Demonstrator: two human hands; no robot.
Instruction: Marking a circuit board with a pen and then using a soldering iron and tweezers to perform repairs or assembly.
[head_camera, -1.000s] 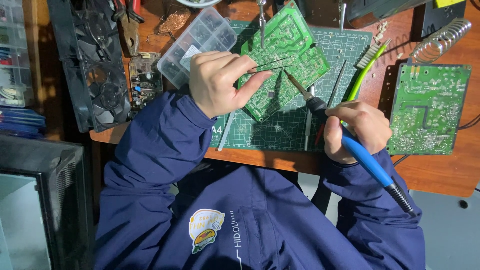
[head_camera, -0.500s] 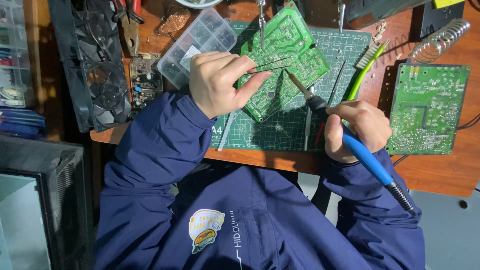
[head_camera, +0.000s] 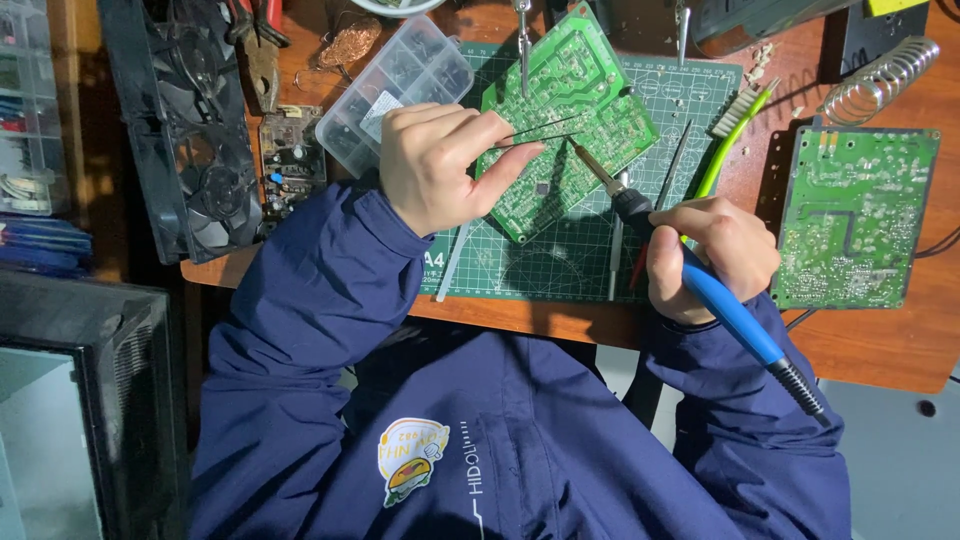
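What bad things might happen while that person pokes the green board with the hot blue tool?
1. The soldering iron tip sits close to the left hand fingertips, which pinch thin tweezers right beside it, so a slip might burn them.
2. The circuit board lies tilted on the cutting mat with nothing visibly clamping it, so it may shift.
3. The iron's cable trails off the desk edge by the right hand, where it might snag.

A circuit board (head_camera: 570, 120) is lying on the mat (head_camera: 560, 255), a parts box (head_camera: 395, 85) and fans (head_camera: 185, 130) are sitting to its left, and a second board (head_camera: 855, 215) is lying to its right.
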